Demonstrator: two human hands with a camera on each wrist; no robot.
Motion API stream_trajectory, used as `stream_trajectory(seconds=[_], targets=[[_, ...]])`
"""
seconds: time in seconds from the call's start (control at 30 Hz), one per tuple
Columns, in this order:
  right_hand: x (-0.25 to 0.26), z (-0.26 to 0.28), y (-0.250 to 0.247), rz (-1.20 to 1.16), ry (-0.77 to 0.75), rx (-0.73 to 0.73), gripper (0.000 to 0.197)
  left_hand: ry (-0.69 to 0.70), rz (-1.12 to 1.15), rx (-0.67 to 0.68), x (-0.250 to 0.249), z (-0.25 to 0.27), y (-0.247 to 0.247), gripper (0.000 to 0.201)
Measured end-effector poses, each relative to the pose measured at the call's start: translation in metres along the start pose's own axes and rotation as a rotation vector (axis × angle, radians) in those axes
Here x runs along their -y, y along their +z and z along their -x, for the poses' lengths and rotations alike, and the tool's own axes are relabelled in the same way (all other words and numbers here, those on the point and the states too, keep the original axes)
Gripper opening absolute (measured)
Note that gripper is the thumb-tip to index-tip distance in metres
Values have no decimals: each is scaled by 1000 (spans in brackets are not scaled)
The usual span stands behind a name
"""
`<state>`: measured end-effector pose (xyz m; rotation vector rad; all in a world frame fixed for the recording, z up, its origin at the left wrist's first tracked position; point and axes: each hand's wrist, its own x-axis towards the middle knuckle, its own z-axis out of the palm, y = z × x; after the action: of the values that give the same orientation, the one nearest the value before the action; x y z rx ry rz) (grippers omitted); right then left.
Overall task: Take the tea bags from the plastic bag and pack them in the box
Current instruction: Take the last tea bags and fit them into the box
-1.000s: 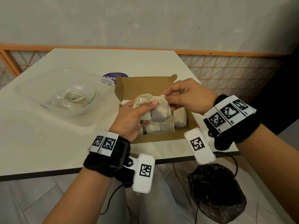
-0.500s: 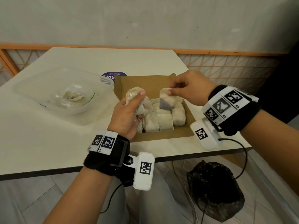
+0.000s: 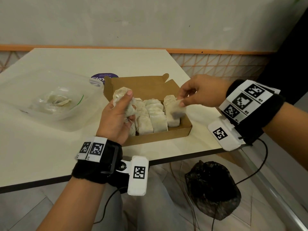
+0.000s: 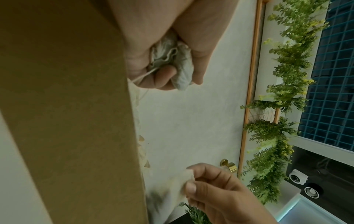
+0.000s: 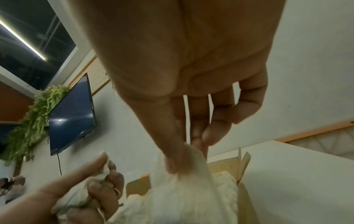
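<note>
Tea bags are split three ways here: rows already packed in the cardboard box [image 3: 176, 134], a bunch clutched in the left hand [image 3: 116, 117], and one single tea bag [image 3: 175, 109] pinched by the right hand [image 3: 200, 94]. The box sits open near the desk's [image 3: 50, 147] front right corner, its lid flap standing up at the back. The right thumb and forefinger nip the bag by its top edge, so its heavier filled end hangs down over the box's right-hand row, probably to let it drop upright into the remaining gap. The left fist, fingers curled tight around its crumpled bunch [image 3: 121, 99], hovers above the box's left edge, seemingly as a ready supply close to the feeding hand. Strings trail from that bunch and could snag neighbours. A clear plastic bag [image 3: 50, 99] lies towards the desk's left side, a few bags inside it, so packing looks well along but unfinished.
</note>
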<state>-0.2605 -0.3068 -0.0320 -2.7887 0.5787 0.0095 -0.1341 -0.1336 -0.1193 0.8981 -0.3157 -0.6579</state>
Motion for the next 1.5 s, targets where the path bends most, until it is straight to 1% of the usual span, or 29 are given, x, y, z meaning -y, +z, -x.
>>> stream_trajectory(seconds=[0.03, 0.13, 0.27, 0.47, 0.6, 0.7, 0.73, 0.77, 0.83, 0.9, 1.03, 1.13, 1.2, 1.27, 1.33, 1.4, 1.43, 1.5], targets=[[-1, 2, 0, 9, 8, 23, 15, -3, 1, -1, 1, -1, -1, 15], [-4, 4, 2, -64, 25, 101, 12, -6, 9, -5, 1, -2, -2, 15], [-8, -13, 21, 1, 56, 126, 20, -10, 9, -15, 2, -3, -2, 14], [-21, -33, 40, -44, 83, 25, 24, -7, 30, -4, -1, 0, 0, 14], [-20, -32, 37, -7, 79, 11, 25, -21, 24, -9, 0, -1, 0, 12], [-14, -17, 24, -5, 58, -92, 16, -31, 33, -3, 1, -2, -2, 11], [-12, -9, 21, 15, 33, -86, 12, -33, 39, 2, 1, -2, -3, 11], [-10, 0, 21, 36, 10, -44, 11, -36, 43, 5, 1, -3, -4, 10], [-6, 15, 28, 57, -11, 82, 21, -43, 52, 4, 1, -4, -4, 9], [-5, 24, 41, 68, 10, 147, 26, -48, 66, 0, 1, -4, -4, 9], [-9, 26, 55, 50, 93, 119, 32, -56, 89, 0, 1, -4, -4, 8], [-8, 28, 58, -26, 199, 121, 31, -65, 96, -9, 0, -4, -4, 8], [-10, 29, 62, -82, 206, 60, 30, -79, 107, -17, -1, -4, -3, 8], [-7, 30, 66, -148, 138, -102, 18, -128, 154, -29, -3, -3, -3, 5], [2, 29, 68, -275, 56, -258, 12, -200, 240, -25, -6, -2, -4, 12], [18, 26, 71, -489, -18, -353, 9, -258, 297, 2, -7, -1, -5, 22], [27, 24, 73, -621, -53, -372, 8, -275, 295, 11, -7, -2, -5, 24], [42, 15, 82, -832, -104, -384, 11, -287, 217, 3, -6, -3, -4, 26]])
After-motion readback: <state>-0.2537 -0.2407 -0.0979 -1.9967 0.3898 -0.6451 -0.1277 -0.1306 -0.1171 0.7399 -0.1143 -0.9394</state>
